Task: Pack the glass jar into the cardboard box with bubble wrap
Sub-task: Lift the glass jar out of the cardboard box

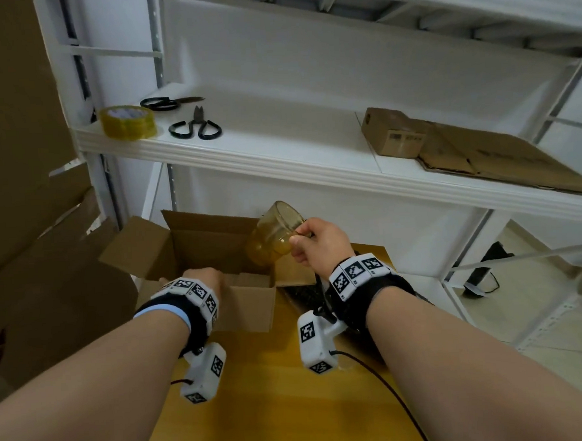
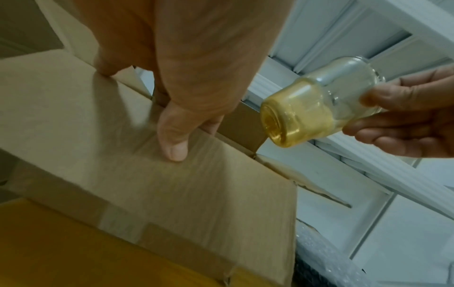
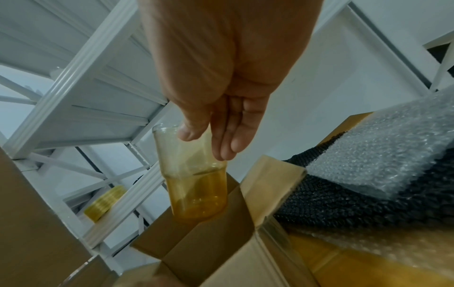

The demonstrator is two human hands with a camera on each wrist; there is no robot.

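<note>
A clear glass jar [image 1: 274, 236] with a yellowish tint hangs tilted over the right side of an open cardboard box [image 1: 246, 303]. My right hand [image 1: 317, 241] pinches the jar [image 3: 194, 174] near its rim with thumb and fingers. My left hand [image 1: 207, 282] holds the box's near wall, thumb [image 2: 173, 139] pressed on the outside of the box [image 2: 172, 194] and fingers curled over the edge. The jar [image 2: 317, 110] carries no wrap. Bubble wrap [image 3: 383, 141] lies to the right of the box [image 3: 267, 186], on a black mat.
The box stands on a yellow wooden table [image 1: 278, 396]. A white shelf [image 1: 279, 143] above holds a tape roll [image 1: 127, 122], two pairs of scissors [image 1: 195, 126] and flattened cardboard [image 1: 464, 147]. Large cartons [image 1: 22, 200] stand at the left. Cables trail from the wrist cameras.
</note>
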